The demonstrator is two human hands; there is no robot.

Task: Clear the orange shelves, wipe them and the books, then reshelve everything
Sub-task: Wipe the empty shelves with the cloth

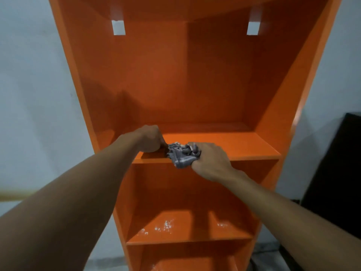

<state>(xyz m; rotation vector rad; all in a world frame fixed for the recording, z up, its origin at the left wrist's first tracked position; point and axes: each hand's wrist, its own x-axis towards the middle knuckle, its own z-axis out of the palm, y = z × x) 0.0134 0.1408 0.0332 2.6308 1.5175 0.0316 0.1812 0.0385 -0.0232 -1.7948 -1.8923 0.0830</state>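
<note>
Cloth: grey, bunched, pressed at the front edge of the middle shelf.
Right hand: closed around the cloth.
Left hand: curled, set on the shelf beside the cloth; hold cannot be told.
Lower shelf: flecked white.

The shelves are glossy orange, the bunched cloth grey with pale stripes, the wall pale grey.
</note>
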